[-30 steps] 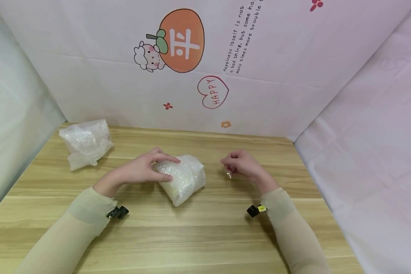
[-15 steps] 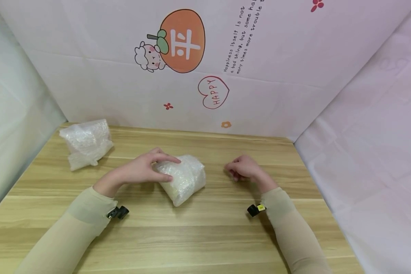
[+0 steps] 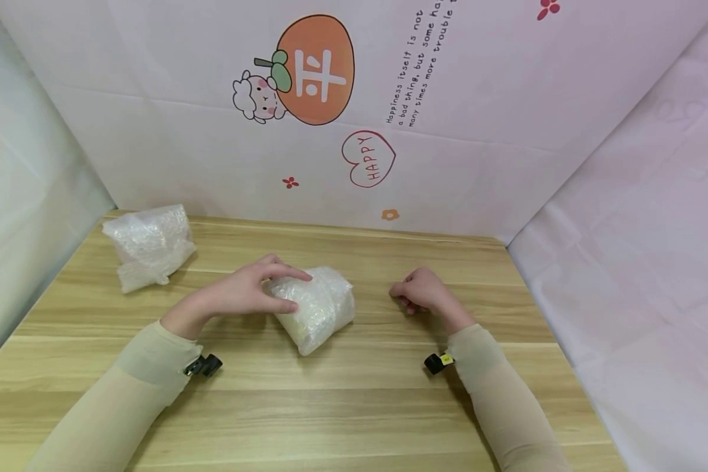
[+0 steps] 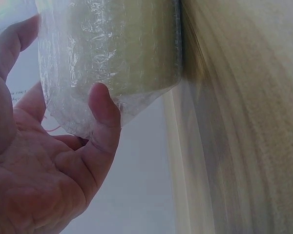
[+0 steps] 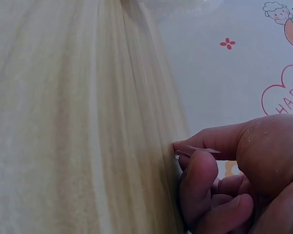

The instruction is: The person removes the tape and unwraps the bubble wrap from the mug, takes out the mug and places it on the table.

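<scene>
My left hand [image 3: 248, 286] grips the near-left end of a bubble-wrapped bundle [image 3: 318, 308] lying on the wooden table. In the left wrist view its thumb and fingers sit around the bubble wrap [image 4: 100, 44], and something pale yellow, rounded like a cylinder, shows through the layers. My right hand [image 3: 423, 290] is down at the table, to the right of the bundle, with fingers curled. In the right wrist view, thumb and forefinger pinch a thin clear scrap [image 5: 200, 149] that looks like tape or plastic film, close to the tabletop. Most of this scrap is hidden by the fingers.
A second piece of bubble wrap [image 3: 150, 246], crumpled, lies at the table's back left corner. The wooden table [image 3: 330, 419] meets a white printed backdrop [image 3: 460, 177] along its back edge, and white cloth hangs on both sides.
My right hand has moved down and slightly right to the tabletop; the shiny scrap at its fingers no longer shows in the head view. The left hand and bundle have stayed put.
</scene>
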Demonstrator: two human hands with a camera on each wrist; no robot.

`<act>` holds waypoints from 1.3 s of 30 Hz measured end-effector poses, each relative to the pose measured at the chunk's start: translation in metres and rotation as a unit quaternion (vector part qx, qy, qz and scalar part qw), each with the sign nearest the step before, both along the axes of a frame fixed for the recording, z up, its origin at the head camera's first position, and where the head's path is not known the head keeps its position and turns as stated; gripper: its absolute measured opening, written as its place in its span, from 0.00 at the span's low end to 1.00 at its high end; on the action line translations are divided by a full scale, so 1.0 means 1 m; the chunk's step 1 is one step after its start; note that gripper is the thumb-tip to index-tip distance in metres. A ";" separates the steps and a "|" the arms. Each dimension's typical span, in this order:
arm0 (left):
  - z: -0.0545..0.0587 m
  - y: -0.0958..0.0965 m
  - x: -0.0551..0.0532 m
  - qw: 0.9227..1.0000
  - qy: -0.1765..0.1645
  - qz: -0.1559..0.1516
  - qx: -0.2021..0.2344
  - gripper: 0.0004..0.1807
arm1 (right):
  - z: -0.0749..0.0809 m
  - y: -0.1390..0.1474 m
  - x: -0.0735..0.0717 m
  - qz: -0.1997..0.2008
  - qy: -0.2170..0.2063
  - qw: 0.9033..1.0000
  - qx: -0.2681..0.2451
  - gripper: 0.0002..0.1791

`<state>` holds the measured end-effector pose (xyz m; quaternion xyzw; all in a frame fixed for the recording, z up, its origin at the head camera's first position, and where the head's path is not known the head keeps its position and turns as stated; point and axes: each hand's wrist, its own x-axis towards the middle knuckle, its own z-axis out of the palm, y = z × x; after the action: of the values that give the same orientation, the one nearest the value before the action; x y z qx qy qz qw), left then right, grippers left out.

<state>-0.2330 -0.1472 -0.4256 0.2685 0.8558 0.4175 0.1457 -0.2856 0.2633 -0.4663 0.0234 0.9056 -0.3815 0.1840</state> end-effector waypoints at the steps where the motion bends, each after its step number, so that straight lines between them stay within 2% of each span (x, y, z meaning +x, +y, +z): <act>1: 0.000 0.000 0.000 1.000 0.000 0.000 0.000 0.34 | 0.000 0.000 0.000 -0.001 0.000 1.000 0.003 0.21; 7: -0.001 -0.001 -0.001 1.000 0.000 -0.002 0.002 0.34 | 0.001 0.003 -0.002 -0.008 0.000 1.000 0.019 0.24; 12: 0.000 -0.001 -0.002 1.000 0.001 -0.006 0.005 0.34 | 0.003 0.005 -0.003 -0.017 -0.001 1.000 0.009 0.25; 18: 0.002 0.000 -0.001 1.000 -0.001 -0.007 0.006 0.33 | 0.006 0.008 -0.004 -0.005 -0.007 1.000 0.018 0.27; 24: 0.000 -0.002 -0.003 1.000 0.003 -0.011 0.006 0.34 | 0.006 0.011 -0.004 0.026 -0.006 0.999 0.035 0.26; 28: 0.001 -0.001 -0.003 1.000 0.008 -0.013 0.004 0.34 | 0.010 0.011 -0.002 0.028 -0.002 0.999 0.040 0.26; 32: 0.000 -0.001 -0.003 1.000 0.010 -0.011 0.003 0.34 | 0.016 0.007 0.002 0.033 0.027 0.996 0.077 0.21; 36: 0.001 -0.001 -0.002 1.000 0.014 -0.010 0.002 0.34 | 0.023 -0.002 0.007 0.048 0.071 0.988 0.127 0.19; 39: 0.002 -0.001 -0.001 1.000 0.016 -0.012 0.002 0.34 | 0.027 -0.012 0.013 0.051 0.091 0.986 0.133 0.17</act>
<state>-0.2340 -0.1480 -0.4240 0.2856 0.8539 0.4133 0.1360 -0.2728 0.2508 -0.4389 -0.0331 0.9613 -0.2484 0.1147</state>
